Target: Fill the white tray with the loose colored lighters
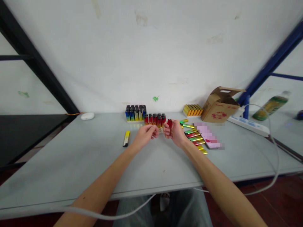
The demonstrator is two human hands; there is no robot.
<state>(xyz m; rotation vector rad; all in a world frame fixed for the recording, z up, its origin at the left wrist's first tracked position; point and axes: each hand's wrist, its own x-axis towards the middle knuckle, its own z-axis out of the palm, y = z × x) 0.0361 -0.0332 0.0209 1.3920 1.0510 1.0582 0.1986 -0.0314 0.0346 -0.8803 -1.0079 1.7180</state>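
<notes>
My right hand [174, 131] is wrapped round a red lighter [169, 123], held upright in front of the group of red lighters [155, 119]. To its left, my left hand [148, 132] has its fingers curled together; whatever they may hold is too small to make out. Blue and yellow lighters [135, 113] stand in rows behind and left of my left hand. A single yellow lighter [127, 138] lies on the table to the left. Right of my right hand, several green, red and yellow lighters [194, 138] lie in a column.
On the grey table [94, 164] are a phone [206, 134], an open cardboard box [219, 108], a tray of yellow lighters [193, 110], a white case [87, 116], a power strip [249, 126] and a bottle [271, 105]. A white cable [277, 157] hangs at the right.
</notes>
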